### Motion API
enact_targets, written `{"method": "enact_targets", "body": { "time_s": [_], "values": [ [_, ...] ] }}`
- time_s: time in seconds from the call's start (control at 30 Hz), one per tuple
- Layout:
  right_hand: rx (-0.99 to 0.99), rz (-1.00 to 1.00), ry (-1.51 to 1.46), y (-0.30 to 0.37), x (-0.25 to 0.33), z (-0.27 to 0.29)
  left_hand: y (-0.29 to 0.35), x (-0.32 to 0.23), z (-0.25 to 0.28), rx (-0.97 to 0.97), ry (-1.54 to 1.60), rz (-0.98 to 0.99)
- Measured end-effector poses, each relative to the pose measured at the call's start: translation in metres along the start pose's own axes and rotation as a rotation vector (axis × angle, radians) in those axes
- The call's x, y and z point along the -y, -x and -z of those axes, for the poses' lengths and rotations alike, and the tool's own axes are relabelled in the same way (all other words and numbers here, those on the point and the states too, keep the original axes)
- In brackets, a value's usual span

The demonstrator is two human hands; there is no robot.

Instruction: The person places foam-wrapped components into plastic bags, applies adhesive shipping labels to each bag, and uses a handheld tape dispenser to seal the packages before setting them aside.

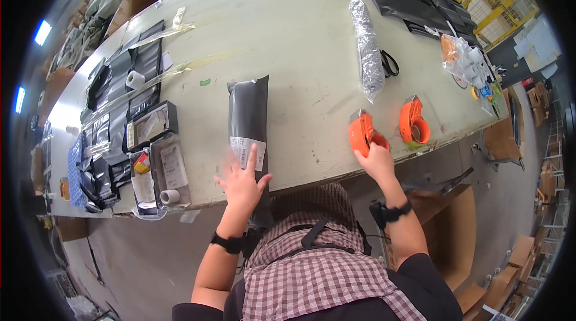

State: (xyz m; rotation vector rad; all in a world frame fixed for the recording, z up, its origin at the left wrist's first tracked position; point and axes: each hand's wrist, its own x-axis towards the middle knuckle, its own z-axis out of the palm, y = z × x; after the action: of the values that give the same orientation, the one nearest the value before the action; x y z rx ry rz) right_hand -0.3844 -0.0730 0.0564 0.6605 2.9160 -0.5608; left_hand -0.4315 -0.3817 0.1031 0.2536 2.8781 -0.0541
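Observation:
A long black plastic mailer bag [247, 108] lies lengthwise in front of me, its near end over the table's front edge. It bears a white printed label [252, 148]. Over the label's near end hovers my left hand [243, 180], fingers spread, slightly blurred. To the right, my right hand [377, 162] closes round the near side of an orange tape dispenser [361, 130] at the table's front. Beside it stands a second orange tape dispenser [413, 122]. Beyond them lies a long bundle wrapped in silvery film [366, 51], with black-handled scissors [390, 64] partly showing next to it.
On the left lie stacked black bags [114, 90], a small tape roll [135, 80] and open boxes [153, 124] with labels. More black bags [414, 3] and a clear bag of small items [462, 57] sit at the right. Below the right edge stands a cardboard box [459, 231].

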Motion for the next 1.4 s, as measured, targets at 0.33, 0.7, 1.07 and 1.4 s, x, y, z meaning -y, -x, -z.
{"method": "enact_targets", "body": {
  "time_s": [0.33,0.7,1.07,1.4],
  "values": [
    [0.368,0.942,-0.506,0.067,0.069,0.027,0.025,0.022,-0.003,0.639,1.930,0.005],
    [1.079,0.197,-0.721,0.074,0.053,0.033,0.087,0.118,-0.033,-0.525,1.071,0.484],
    [0.672,0.582,-0.195,0.075,0.083,-0.039,0.070,0.089,-0.079,0.101,0.859,0.335],
    [0.605,0.613,-0.461,0.086,0.169,-0.039,0.091,0.090,-0.095,0.497,2.589,0.326]
  ]
}}
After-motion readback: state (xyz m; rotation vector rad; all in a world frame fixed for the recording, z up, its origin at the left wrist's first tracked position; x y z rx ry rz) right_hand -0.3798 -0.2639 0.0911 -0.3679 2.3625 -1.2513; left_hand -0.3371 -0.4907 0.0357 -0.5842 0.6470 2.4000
